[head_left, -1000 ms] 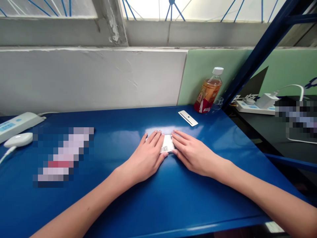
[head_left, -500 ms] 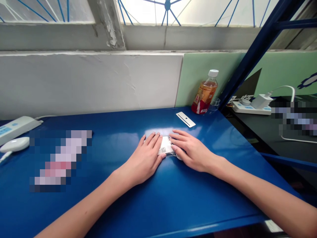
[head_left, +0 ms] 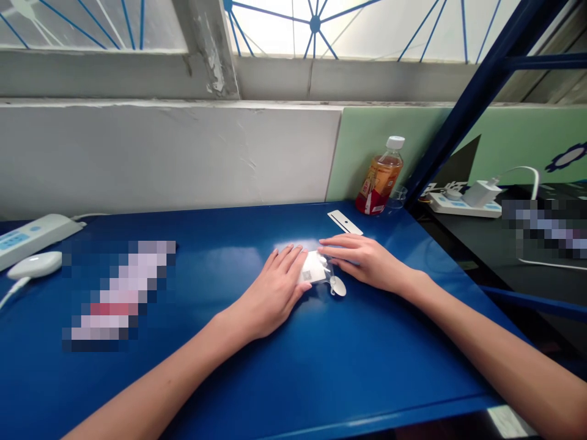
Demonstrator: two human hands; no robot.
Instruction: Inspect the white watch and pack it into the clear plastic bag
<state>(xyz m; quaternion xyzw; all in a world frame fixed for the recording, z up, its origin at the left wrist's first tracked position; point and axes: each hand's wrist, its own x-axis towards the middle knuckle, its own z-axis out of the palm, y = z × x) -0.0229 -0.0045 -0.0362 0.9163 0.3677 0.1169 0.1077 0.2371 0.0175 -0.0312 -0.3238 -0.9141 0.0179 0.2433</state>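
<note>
A small clear plastic packet with a white printed label [head_left: 312, 267] lies on the blue tabletop [head_left: 293, 366]. My left hand [head_left: 277, 287] rests over the packet's left part, fingers stretched out flat and the thumb at its lower edge. Just to the right, my right hand [head_left: 362, 260] has its fingers extended, with the tips at the packet's upper right edge; whether they press on it I cannot tell. A small white oval piece [head_left: 338, 286] shows below the right hand, at the packet's right end. What lies under my left palm is hidden.
Behind the right hand lies a white card with a dark slot [head_left: 342, 221]. A drink bottle [head_left: 380, 177] stands by the wall beside a blue post [head_left: 458, 116]. At left are a power strip [head_left: 41, 235], a white rounded device [head_left: 36, 266] and a pixelated object [head_left: 123, 293].
My right hand has shifted up and away from the packet's right end, uncovering the white oval piece. My left hand stays on the packet. The view has tilted slightly upward.
</note>
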